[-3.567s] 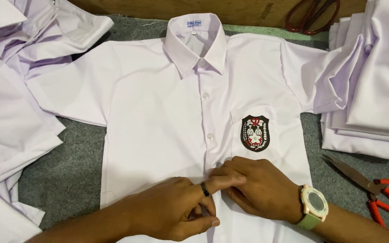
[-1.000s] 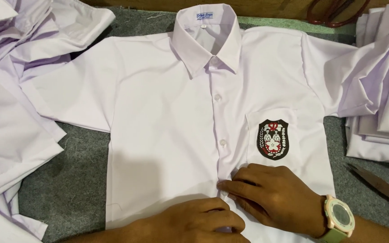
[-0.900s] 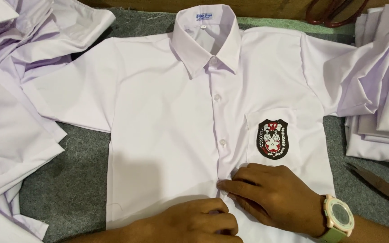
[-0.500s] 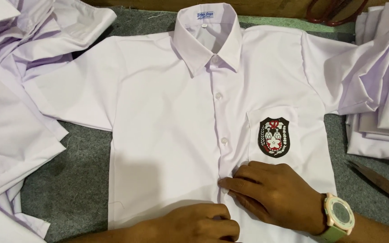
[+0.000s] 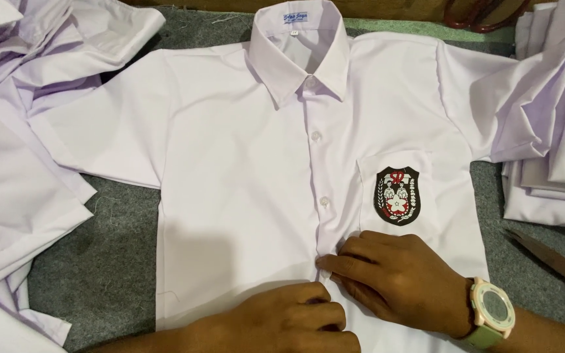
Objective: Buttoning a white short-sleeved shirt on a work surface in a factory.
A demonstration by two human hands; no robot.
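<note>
A white short-sleeved shirt (image 5: 243, 196) lies flat and face up across the middle of the frame, spread on a grey felt-covered desk (image 5: 99, 274). Its collar (image 5: 299, 49) sits at the top centre, and a row of small white buttons (image 5: 325, 202) runs down the front. On the chest pocket, right of centre, is a dark shield-shaped badge (image 5: 397, 195) with red and white details.

Both hands are at the bottom of the frame, pressed on the shirt's front strip below the lowest visible button. The left hand (image 5: 295, 323) rests at the bottom centre with its fingers curled under, knuckles up, against the cloth; whether it pinches the fabric cannot be told. The right hand (image 5: 397, 278) lies just beside it, to the right, palm down, with fingers stretched towards the button strip and fingertips (image 5: 325, 261) touching the cloth. A pale wristwatch with a green strap (image 5: 492, 310) is on the right wrist.

Loose white shirts are heaped along the left edge (image 5: 21, 183), and folded white shirts are stacked at the right edge (image 5: 557, 150). Scissors with red handles (image 5: 560, 265) lie on the desk at the lower right, apart from the shirt.
</note>
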